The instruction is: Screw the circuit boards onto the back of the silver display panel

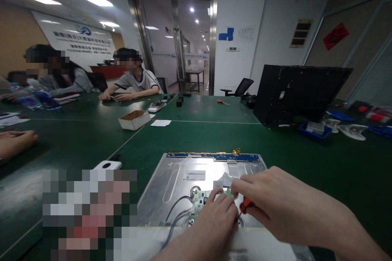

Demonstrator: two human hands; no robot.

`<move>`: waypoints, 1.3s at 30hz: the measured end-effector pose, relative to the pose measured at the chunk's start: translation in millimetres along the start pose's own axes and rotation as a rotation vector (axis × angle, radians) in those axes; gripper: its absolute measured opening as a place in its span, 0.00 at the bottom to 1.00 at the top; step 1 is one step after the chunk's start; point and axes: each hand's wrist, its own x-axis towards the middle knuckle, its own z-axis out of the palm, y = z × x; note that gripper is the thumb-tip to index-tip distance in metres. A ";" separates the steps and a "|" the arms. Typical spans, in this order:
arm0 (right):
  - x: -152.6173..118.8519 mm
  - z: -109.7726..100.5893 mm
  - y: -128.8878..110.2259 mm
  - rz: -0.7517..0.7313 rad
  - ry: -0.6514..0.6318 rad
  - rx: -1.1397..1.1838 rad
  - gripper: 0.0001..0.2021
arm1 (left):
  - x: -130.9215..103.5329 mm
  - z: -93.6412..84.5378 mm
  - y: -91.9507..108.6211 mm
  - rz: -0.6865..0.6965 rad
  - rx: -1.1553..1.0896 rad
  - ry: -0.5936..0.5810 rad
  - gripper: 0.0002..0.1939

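My right hand (pixel 269 200) is closed around the orange-and-black handle of a screwdriver (pixel 246 205), which tilts down beside my other hand. Its tip is hidden. My left hand (pixel 219 212) lies over a green circuit board (pixel 199 200), fingers stretched across it and a little apart; the thumb is out of sight. Under the board is a silver metal display panel (pixel 174 179) with a blue circuit strip (pixel 211 157) along its far edge. Dark and grey cables (pixel 176 216) run from the board's left side toward me.
A white handheld device (pixel 107 165) lies left of the panel. Farther off are an open cardboard box (pixel 134 120), another orange screwdriver (pixel 223 102), a black monitor casing (pixel 300 94) and a blue tray (pixel 315 129). Two people sit across the green table (pixel 196 138); another person's hand (pixel 18 142) rests at left.
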 end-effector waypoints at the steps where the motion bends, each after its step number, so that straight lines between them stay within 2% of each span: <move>1: 0.3 0.0 -0.3 0.009 0.001 0.003 0.08 | -0.2 -0.6 0.7 -0.005 0.003 0.002 0.10; 12: 4.0 4.9 -0.1 0.073 0.038 -0.053 0.06 | 1.5 3.7 0.7 -0.015 0.005 0.005 0.09; 22: 0.8 2.5 0.6 0.020 0.025 -0.008 0.08 | -0.1 -1.2 1.8 -0.019 0.002 -0.024 0.11; 39: -1.8 5.4 5.9 0.007 -0.013 -0.002 0.11 | 1.2 4.5 -2.3 -0.010 0.013 -0.017 0.10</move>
